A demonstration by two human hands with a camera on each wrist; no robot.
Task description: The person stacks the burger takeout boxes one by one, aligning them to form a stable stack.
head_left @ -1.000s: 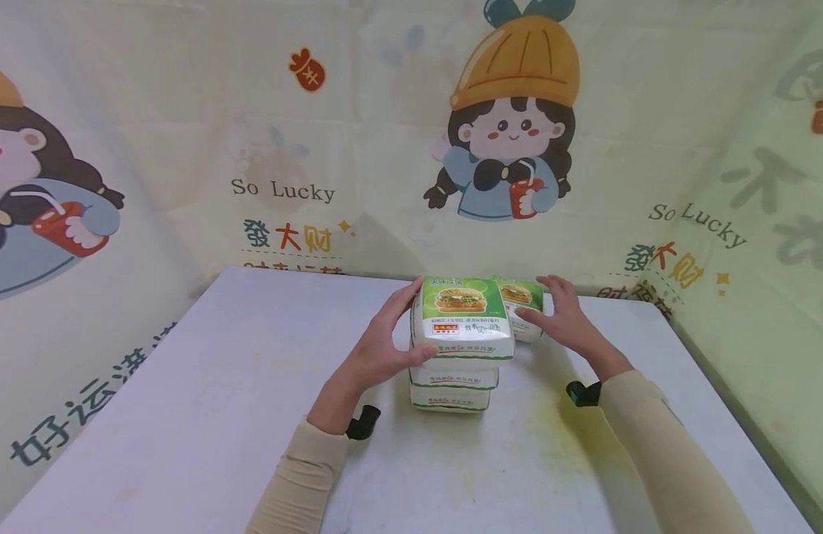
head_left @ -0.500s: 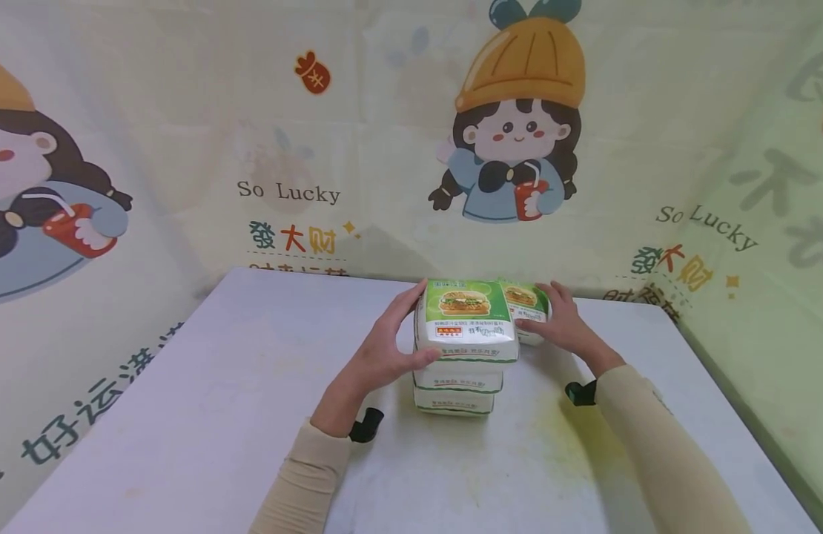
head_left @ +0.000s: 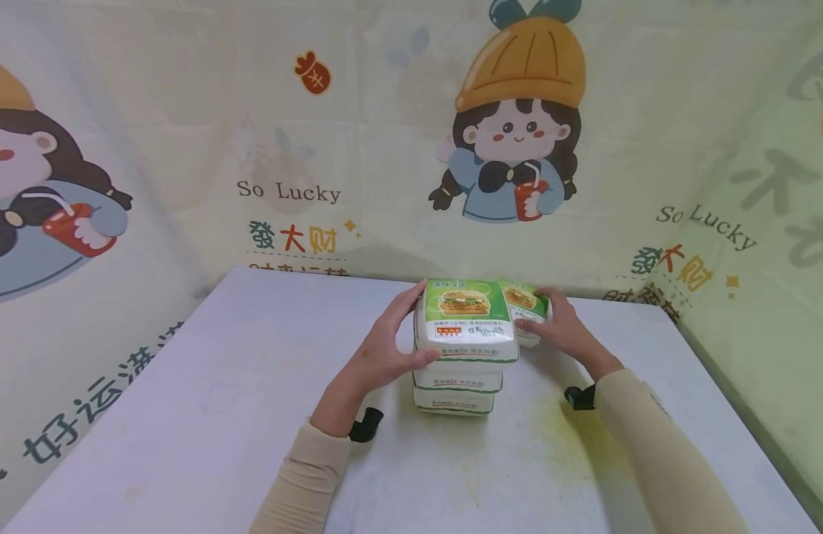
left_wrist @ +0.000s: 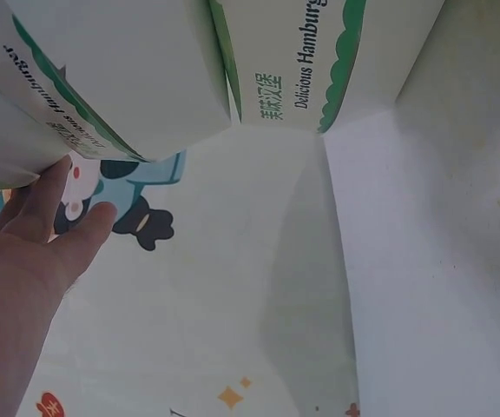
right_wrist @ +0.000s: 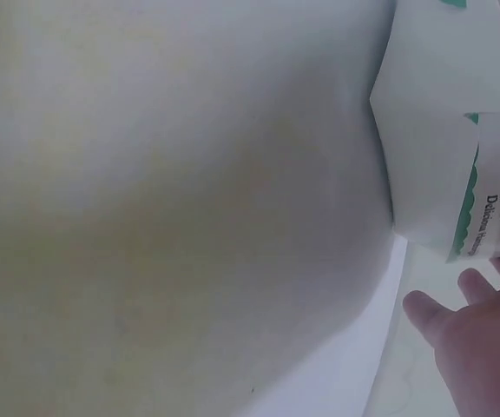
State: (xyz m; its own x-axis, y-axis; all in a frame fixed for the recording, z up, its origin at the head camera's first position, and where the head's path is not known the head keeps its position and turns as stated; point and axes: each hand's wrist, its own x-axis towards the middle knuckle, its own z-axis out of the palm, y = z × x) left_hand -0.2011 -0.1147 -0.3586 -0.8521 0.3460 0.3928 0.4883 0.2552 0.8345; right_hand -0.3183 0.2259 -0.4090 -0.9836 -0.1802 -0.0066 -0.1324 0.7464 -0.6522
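Green-and-white burger boxes stand in a stack on the table. My left hand [head_left: 378, 352] holds the top burger box [head_left: 466, 315], thumb at its front side and fingers along its left back edge. Below it the fronts of the lower boxes [head_left: 454, 403] show. Behind the stack to the right is another burger box [head_left: 523, 299], partly hidden by the top one. My right hand [head_left: 565, 326] grips that box at its right side, thumb at the front and fingers at the back. In the right wrist view the fingertips [right_wrist: 474, 285] are right at the printed box [right_wrist: 441, 165].
The white table [head_left: 251, 415] has yellowish stains to the right of the stack. A printed cloth [head_left: 385, 148] hangs close behind the table and along both sides. Each wrist wears a small black camera [head_left: 366, 425].
The right thumb has come lower, onto the front of the rear box, and that box has turned slightly clockwise. The left hand stays on the top box; the head view has shifted a little.
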